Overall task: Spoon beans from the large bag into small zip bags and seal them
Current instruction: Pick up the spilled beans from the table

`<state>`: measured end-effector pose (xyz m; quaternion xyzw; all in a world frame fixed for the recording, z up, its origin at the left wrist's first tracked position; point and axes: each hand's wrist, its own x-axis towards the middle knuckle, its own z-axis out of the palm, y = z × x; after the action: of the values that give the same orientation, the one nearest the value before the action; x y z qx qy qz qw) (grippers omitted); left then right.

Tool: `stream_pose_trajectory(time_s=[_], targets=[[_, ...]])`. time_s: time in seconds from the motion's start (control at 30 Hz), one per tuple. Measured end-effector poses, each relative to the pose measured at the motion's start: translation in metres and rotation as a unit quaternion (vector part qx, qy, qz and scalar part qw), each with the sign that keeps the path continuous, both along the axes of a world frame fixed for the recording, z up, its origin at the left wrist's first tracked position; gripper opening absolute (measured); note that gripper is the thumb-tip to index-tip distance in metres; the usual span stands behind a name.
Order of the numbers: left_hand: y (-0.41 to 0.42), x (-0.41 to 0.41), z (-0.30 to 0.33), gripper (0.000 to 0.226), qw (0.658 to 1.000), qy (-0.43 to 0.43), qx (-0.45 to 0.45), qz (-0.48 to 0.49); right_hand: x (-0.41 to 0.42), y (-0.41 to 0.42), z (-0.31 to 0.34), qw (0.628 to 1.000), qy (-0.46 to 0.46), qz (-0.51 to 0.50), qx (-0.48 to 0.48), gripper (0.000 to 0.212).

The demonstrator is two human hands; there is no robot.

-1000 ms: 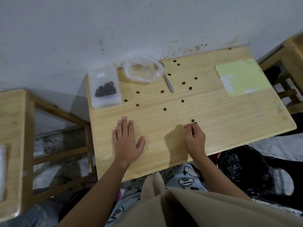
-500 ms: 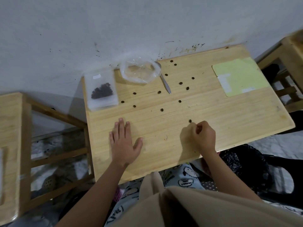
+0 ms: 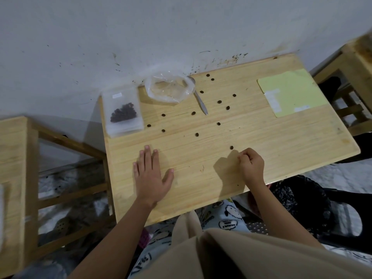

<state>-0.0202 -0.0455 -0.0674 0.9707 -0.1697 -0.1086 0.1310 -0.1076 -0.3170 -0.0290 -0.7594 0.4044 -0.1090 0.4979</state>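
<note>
Loose beans (image 3: 231,147) at frame centre are tiny, hard and roll easily; fingertip pinches suit them. Right hand (image 3: 251,165) is curled, contents unseen; left hand (image 3: 150,174) lies flat on the surface (image 3: 281,150).

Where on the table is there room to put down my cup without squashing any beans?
Bare wood lies between the left hand and right hand, and along the right edge below the green sheet. It is crowded in the middle, where loose beans scatter between the spoon, the clear bag and the small zip bag.
</note>
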Motion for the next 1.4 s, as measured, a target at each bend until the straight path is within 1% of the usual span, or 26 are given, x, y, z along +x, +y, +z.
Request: stream_pose_trajectory(time_s=[0.07, 0.13, 0.23, 0.3, 0.37, 0.47, 0.63, 0.73, 0.8, 0.87, 1.0, 1.07, 1.13, 1.2, 1.3, 1.4], targets=[[0.0, 0.0, 0.0, 0.08, 1.0, -0.001, -0.002, 0.0, -0.001, -0.003, 0.0, 1.0, 0.006, 0.012, 0.01, 0.025], [0.0, -0.001, 0.001, 0.08, 1.0, -0.003, -0.001, 0.001, 0.0, -0.005, 0.0, 0.999, 0.025, 0.021, -0.004, 0.024], [-0.001, -0.001, 0.001, 0.08, 1.0, -0.008, 0.001, 0.002, 0.002, -0.006, -0.005, 0.994, 0.064, 0.042, -0.076, 0.031], [-0.001, -0.001, 0.001, 0.08, 1.0, -0.007, 0.004, 0.001, 0.004, -0.004, -0.006, 0.986, 0.088, 0.056, -0.127, 0.028], [-0.001, 0.0, 0.001, 0.08, 1.0, -0.005, 0.004, 0.002, 0.006, -0.002, -0.007, 0.98, 0.105, 0.06, -0.155, 0.024], [-0.001, 0.0, 0.001, 0.08, 1.0, -0.005, 0.005, 0.003, 0.01, -0.001, -0.009, 0.977, 0.129, 0.067, -0.157, 0.03], [-0.001, -0.001, 0.0, 0.08, 1.0, -0.001, 0.004, 0.007, 0.018, -0.003, -0.012, 0.969, 0.144, 0.093, -0.177, 0.026], [-0.001, -0.001, 0.001, 0.08, 1.0, 0.002, 0.002, 0.008, 0.023, 0.001, -0.009, 0.972, 0.122, 0.096, -0.174, 0.022], [-0.001, -0.001, 0.001, 0.08, 1.0, 0.0, -0.001, 0.01, 0.026, 0.005, -0.007, 0.98, 0.082, 0.101, -0.149, 0.014], [-0.001, -0.001, 0.002, 0.08, 1.0, -0.001, -0.004, 0.014, 0.032, 0.012, -0.003, 0.982, 0.06, 0.131, -0.124, 0.008], [-0.004, 0.002, 0.006, 0.082, 0.999, 0.01, -0.023, 0.031, 0.052, 0.026, 0.003, 0.978, 0.032, 0.182, -0.093, 0.014], [-0.005, 0.001, 0.006, 0.082, 0.999, 0.006, -0.017, 0.031, 0.06, 0.029, 0.003, 0.983, 0.017, 0.163, -0.084, 0.017], [-0.004, 0.001, 0.006, 0.082, 1.0, 0.006, -0.007, 0.03, 0.062, 0.027, 0.003, 0.989, 0.006, 0.115, -0.092, 0.019], [-0.004, 0.002, 0.006, 0.083, 0.999, 0.011, 0.004, 0.03, 0.056, 0.022, 0.001, 0.988, 0.006, 0.092, -0.121, 0.022], [-0.005, 0.003, 0.005, 0.083, 0.999, 0.013, 0.011, 0.032, 0.042, 0.012, -0.004, 0.98, 0.03, 0.108, -0.165, 0.03], [-0.006, 0.003, 0.006, 0.083, 0.999, 0.013, 0.007, 0.033, 0.038, 0.012, -0.007, 0.97, 0.052, 0.142, -0.192, 0.031]])
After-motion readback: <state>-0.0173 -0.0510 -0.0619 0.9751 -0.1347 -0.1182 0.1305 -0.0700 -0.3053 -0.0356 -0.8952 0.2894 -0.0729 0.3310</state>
